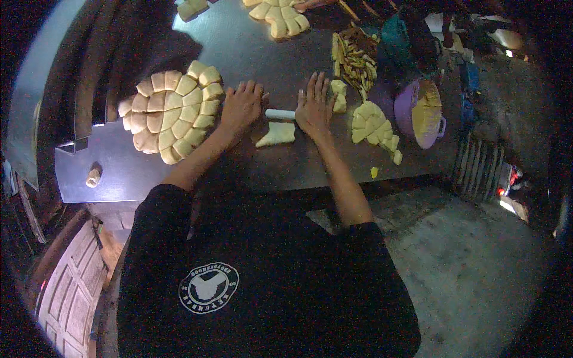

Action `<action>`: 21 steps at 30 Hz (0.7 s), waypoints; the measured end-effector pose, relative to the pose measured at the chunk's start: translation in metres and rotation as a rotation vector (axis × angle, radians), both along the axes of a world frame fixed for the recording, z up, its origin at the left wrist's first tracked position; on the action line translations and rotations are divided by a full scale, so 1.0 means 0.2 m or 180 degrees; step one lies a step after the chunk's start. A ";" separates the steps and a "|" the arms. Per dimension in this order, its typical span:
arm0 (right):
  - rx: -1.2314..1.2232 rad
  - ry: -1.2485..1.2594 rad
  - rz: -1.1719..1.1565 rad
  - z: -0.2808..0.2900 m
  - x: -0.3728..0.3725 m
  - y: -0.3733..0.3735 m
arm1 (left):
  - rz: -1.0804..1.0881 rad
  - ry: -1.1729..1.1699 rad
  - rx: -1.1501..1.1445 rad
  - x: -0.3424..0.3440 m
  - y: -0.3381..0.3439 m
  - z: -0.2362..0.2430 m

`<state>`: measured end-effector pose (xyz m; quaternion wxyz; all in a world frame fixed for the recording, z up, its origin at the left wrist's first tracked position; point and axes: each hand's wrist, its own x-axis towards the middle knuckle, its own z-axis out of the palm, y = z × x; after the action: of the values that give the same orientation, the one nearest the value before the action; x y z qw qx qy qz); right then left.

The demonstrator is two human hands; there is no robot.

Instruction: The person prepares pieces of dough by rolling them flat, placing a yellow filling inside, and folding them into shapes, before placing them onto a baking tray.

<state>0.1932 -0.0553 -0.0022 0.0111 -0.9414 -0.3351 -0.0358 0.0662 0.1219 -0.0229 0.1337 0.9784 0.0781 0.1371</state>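
Observation:
A short, pale rolling pin (280, 114) lies crosswise between my hands, its ends hidden under them. My left hand (243, 107) lies over its left end, fingers pointing forward and slightly bent. On the right end rests my right hand (314, 107), palm down, fingers stretched out. Just on the near side of the pin is a flattened piece of dough (276, 134), apart from both hands. Left of my left hand spreads a large rounded cluster of dough pieces (173, 113), packed side by side. A small dough lump (338, 95) sits close beside my right hand.
Further right are cut dough pieces (371, 124), a pile of yellowish strips (356, 56) and a purple basin (406, 110) tilted on its side. More dough (279, 18) lies at the far edge. A small roll (94, 176) sits on the metal tabletop (125, 158) at left.

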 end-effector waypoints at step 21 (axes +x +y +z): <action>0.0163 0.0347 0.0074 0.09 -0.42 -0.22 | 0.1211 0.0297 0.0046 -0.53 -0.46 0.05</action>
<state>0.1094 -0.0987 0.0153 0.0538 -0.9374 -0.3439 0.0071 -0.0391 0.0296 -0.0137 0.0946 0.9522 0.2668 0.1149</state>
